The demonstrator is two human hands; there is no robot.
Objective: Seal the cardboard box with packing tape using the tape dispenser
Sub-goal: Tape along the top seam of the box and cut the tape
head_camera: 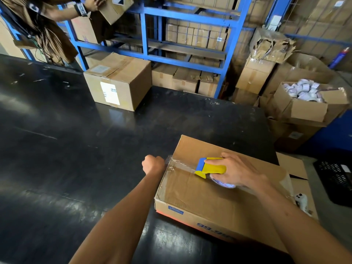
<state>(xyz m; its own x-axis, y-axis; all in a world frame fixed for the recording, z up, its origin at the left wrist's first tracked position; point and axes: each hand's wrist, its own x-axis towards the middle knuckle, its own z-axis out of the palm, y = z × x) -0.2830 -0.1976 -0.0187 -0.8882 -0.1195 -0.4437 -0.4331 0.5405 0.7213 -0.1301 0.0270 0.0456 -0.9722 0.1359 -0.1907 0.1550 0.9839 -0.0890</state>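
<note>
- Table (80, 141): dark, glossy; carries the work at its near right corner.
- Cardboard box (205, 195): lies flat on the table, flaps closed, top seam running left to right, so it presents squarely for sealing.
- Right hand (236, 171): clamped around the tape dispenser (211, 168), pressing it onto the box top near the seam's middle.
- Left hand (153, 164): fisted at the box's far left edge, apparently pinning the tape end (171, 160) over the corner to keep tension.
- Packing tape (182, 165): clear strip stretched between left edge and dispenser; sealing appears partway done.
</note>
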